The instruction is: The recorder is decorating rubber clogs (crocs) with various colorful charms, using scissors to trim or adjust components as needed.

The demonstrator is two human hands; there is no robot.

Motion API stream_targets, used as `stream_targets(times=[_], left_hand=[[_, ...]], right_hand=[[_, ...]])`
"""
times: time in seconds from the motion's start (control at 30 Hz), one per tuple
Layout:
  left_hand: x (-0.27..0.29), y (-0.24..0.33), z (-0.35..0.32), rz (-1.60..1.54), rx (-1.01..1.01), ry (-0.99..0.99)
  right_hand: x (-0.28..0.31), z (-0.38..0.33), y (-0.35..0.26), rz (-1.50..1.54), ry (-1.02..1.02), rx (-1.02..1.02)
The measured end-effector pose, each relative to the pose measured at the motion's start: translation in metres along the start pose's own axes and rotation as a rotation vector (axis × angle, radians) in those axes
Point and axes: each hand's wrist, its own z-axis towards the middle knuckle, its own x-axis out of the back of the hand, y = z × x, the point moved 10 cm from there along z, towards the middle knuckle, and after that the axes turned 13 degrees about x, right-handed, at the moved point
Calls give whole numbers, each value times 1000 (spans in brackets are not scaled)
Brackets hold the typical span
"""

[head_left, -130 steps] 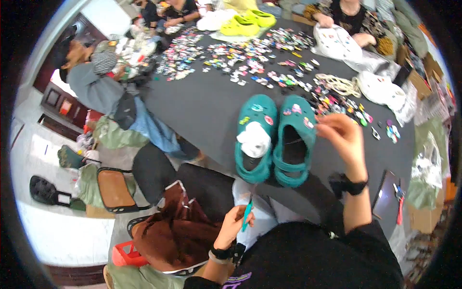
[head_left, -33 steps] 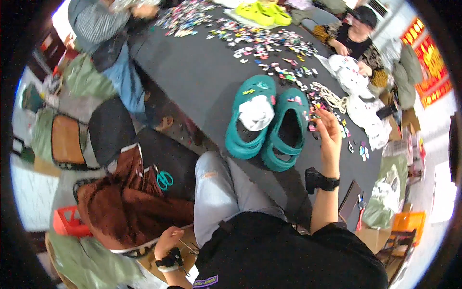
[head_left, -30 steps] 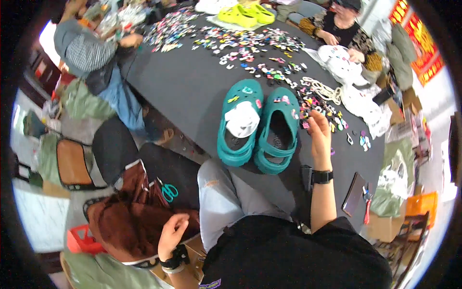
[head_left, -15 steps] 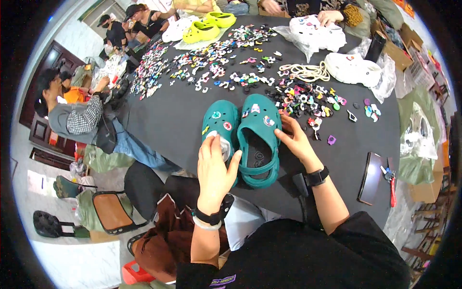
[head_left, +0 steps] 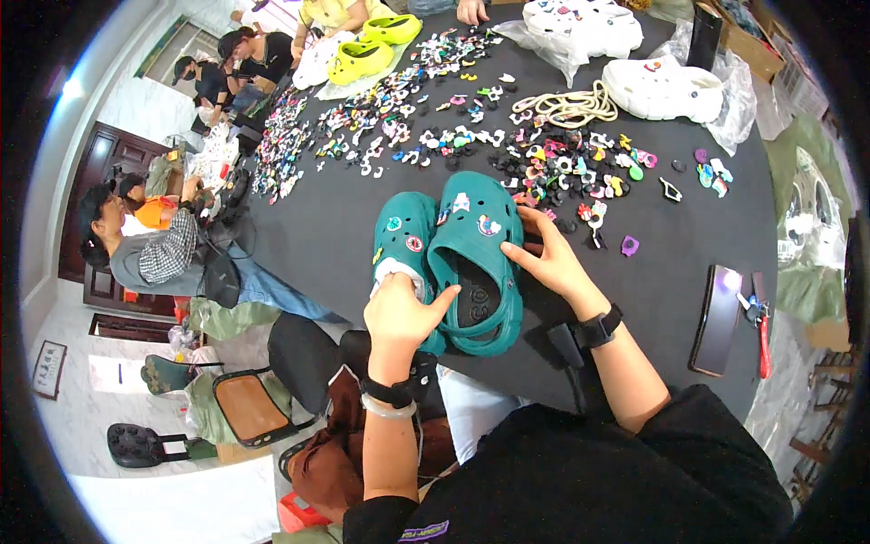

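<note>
A pair of dark green clogs with small colourful charms on their uppers stands on the black table before me. My left hand (head_left: 399, 308) is at the opening of the left clog (head_left: 404, 227). Its fingers bend down into a soft white wad (head_left: 391, 268) there, fingertips hidden, and the thumb points toward the other shoe. My right hand (head_left: 551, 260) grips the outer side of the right clog (head_left: 480, 222), thumb on the upper and fingers along the side. That clog's opening shows its bare insole, with the heel strap toward me.
Loose charms (head_left: 580, 163) spread in heaps beyond the clogs, beside a cream cord bundle (head_left: 571, 107). White clogs (head_left: 662, 91) and lime clogs (head_left: 358, 62) stand farther off. A phone (head_left: 718, 319) and red-strapped keys (head_left: 761, 335) lie right. People sit around the table.
My left fingers, earlier stretched over the left clog's opening, now bend down into the white wad. The right hand keeps its grip. The whole view has shifted slightly.
</note>
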Motion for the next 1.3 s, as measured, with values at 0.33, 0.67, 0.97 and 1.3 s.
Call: stream_targets(times=[0.33, 0.67, 0.97, 1.3], left_hand=[[21, 22, -11, -168, -299, 24], [71, -16, -7, -332, -43, 166], [31, 14, -37, -232, -350, 275], [24, 12, 5, -171, -96, 26]], right_hand=[[28, 5, -5, -133, 124, -16], [18, 4, -7, -242, -19, -3], [12, 6, -10, -215, -64, -8], [16, 3, 7, -150, -14, -58]])
